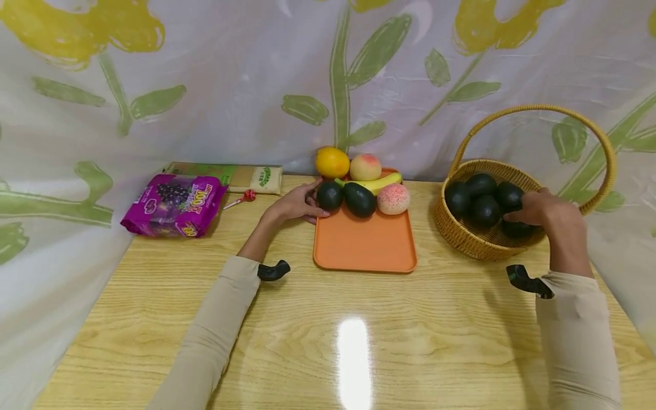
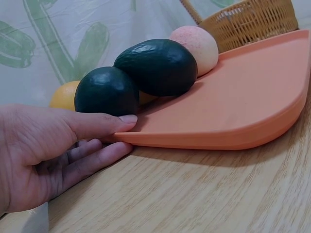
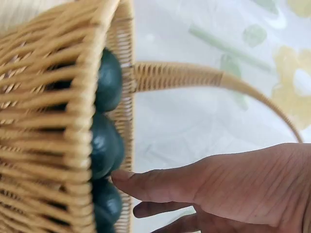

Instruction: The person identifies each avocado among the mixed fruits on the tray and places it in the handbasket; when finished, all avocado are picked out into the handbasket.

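Note:
My left hand (image 1: pixel 297 204) pinches the left rim of an orange tray (image 1: pixel 365 245), thumb over the edge and fingers beneath it. Close to that thumb lies a dark avocado (image 2: pixel 107 91), with a second avocado (image 1: pixel 360 200) beside it on the tray. A banana (image 1: pixel 381 183), a speckled peach (image 1: pixel 393 199), a paler peach (image 1: pixel 365 168) and a yellow fruit (image 1: pixel 332 163) are grouped at the tray's far end. Over the right side of a wicker basket (image 1: pixel 463 239), my right hand (image 1: pixel 550 213) reaches toward several avocados (image 1: pixel 484 210), its thumb and fingers spread apart.
A purple grape-pictured snack bag (image 1: pixel 176 205) sits at the far left, before a green and tan packet (image 1: pixel 256 179). Near them lies a red lollipop (image 1: pixel 249 196). The basket's tall handle (image 1: pixel 543 107) arches up by the patterned curtain (image 1: pixel 230 85) behind the wooden table (image 1: pixel 287 341).

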`<act>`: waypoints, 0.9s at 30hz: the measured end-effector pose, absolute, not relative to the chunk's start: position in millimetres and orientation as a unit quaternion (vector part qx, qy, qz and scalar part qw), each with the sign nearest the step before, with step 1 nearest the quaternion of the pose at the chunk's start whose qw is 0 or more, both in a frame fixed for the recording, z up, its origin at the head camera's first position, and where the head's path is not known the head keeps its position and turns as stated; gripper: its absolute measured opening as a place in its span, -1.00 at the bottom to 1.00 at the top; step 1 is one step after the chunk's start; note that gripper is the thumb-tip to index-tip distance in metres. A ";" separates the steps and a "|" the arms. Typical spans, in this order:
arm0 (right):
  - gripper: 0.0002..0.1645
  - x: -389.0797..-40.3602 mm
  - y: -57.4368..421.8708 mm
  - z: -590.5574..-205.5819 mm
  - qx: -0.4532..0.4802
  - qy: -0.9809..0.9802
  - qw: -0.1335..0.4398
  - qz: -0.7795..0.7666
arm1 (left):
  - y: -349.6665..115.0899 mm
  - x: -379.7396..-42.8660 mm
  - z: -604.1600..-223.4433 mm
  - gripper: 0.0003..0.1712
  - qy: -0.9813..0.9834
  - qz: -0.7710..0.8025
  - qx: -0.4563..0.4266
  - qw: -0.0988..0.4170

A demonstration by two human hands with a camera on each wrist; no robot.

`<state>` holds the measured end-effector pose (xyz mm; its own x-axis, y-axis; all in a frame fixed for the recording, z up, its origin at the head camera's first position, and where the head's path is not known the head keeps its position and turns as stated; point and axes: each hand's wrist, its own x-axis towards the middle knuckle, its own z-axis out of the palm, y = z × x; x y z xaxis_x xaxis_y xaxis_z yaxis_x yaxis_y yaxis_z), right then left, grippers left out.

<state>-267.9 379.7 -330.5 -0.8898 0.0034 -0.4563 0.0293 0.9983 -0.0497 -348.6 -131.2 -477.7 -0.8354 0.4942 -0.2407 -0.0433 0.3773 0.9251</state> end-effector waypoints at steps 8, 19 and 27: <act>-0.18 -263.8 356.2 -313.7 -0.016 0.981 0.194 0.003 | -130.4 -349.7 -478.9 0.26 0.794 0.539 0.139 0.245; -0.36 -254.8 320.3 -301.7 -0.099 0.993 0.063 -0.012 | -129.5 -347.2 -478.6 0.26 0.790 0.546 0.134 0.244; -0.44 -256.1 288.5 -307.0 -0.190 0.980 -0.037 -0.054 | -130.2 -347.5 -477.7 0.28 0.795 0.540 0.138 0.240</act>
